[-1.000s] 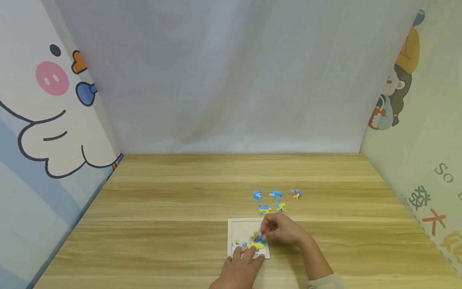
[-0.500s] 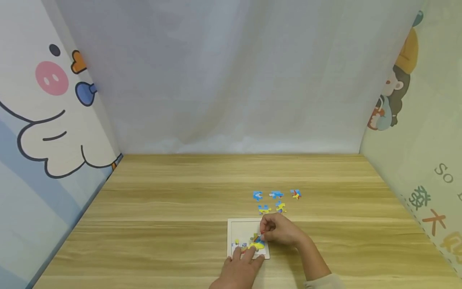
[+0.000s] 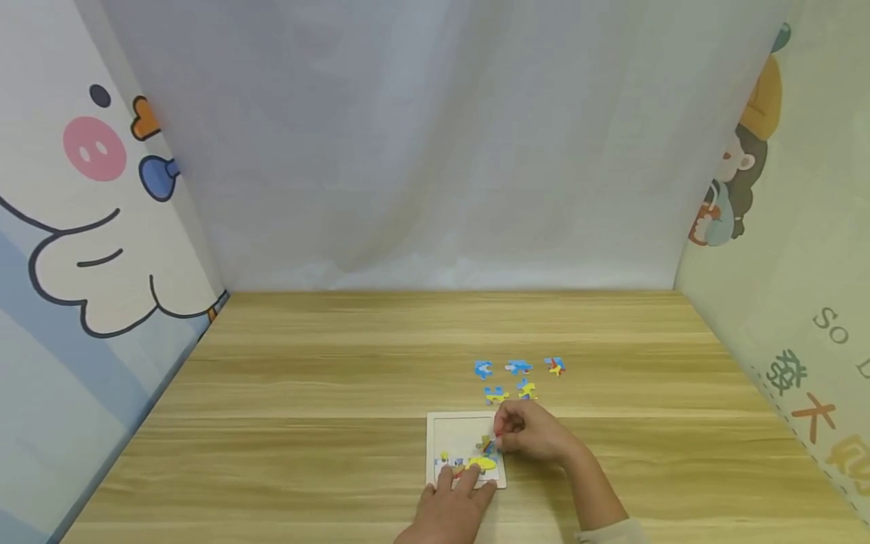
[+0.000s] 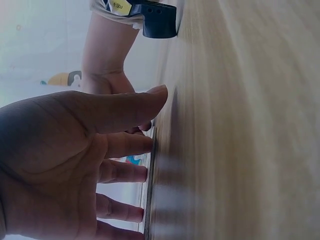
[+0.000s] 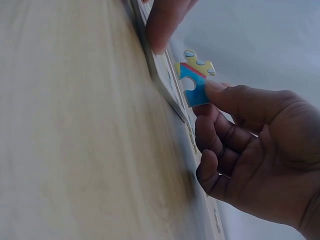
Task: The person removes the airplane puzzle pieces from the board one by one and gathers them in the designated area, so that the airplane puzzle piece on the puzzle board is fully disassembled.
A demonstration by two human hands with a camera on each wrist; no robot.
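Between thumb and fingers my right hand pinches a jigsaw puzzle piece, blue and yellow with a red stripe. This piece is tilted up just over the right part of a pale square puzzle tray, apart from its floor in the right wrist view. My left hand rests its outstretched fingers on the tray's near edge; in the left wrist view the thumb stands off to the side. Fitted pieces with a yellow shape lie along the tray's near part, partly hidden under the left fingers.
Beyond the tray several loose pieces lie in two rows, among them a blue one, a blue and red one and a yellow one. A grey-white curtain closes off the wooden table's far edge; printed panels flank it.
My right hand has shifted slightly to the right, and the pinched piece has turned so less of its blue shows. The left hand stays in place on the tray.
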